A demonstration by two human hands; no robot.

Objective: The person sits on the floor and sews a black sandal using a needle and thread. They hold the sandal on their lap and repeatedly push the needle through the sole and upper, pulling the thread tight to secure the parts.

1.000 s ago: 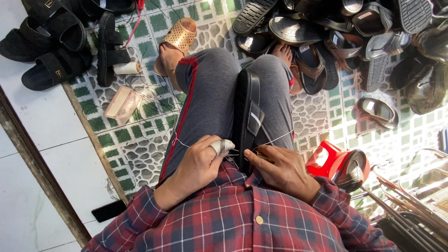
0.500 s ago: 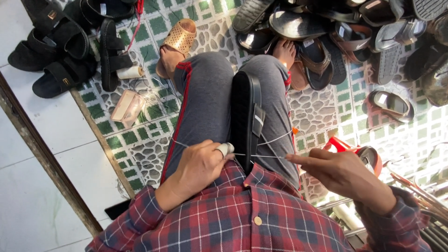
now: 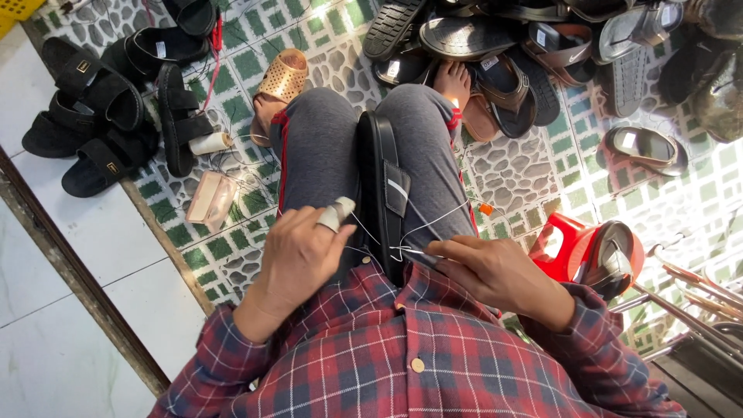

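A black sandal (image 3: 382, 190) stands on edge between my knees, clamped by my grey trousers. My left hand (image 3: 298, 255) rests against its left side, a taped forefinger raised, pinching a thin white thread (image 3: 433, 220). My right hand (image 3: 491, 271) is at the sandal's near end, fingers closed on a thin metal needle tool (image 3: 418, 254) that points at the sole. The thread loops from the sandal's right side across my right thigh.
Black sandals (image 3: 101, 116) lie piled at the left, more footwear (image 3: 534, 54) along the top. A thread spool (image 3: 210, 143) and a clear plastic box (image 3: 210, 197) sit left of my knee. A red stool with a shoe (image 3: 592, 251) stands at the right, metal rods (image 3: 689, 294) beyond.
My right hand swung out to the right, drawing the thread taut, and has now come back to the sandal's near end. The left hand stayed on the sandal.
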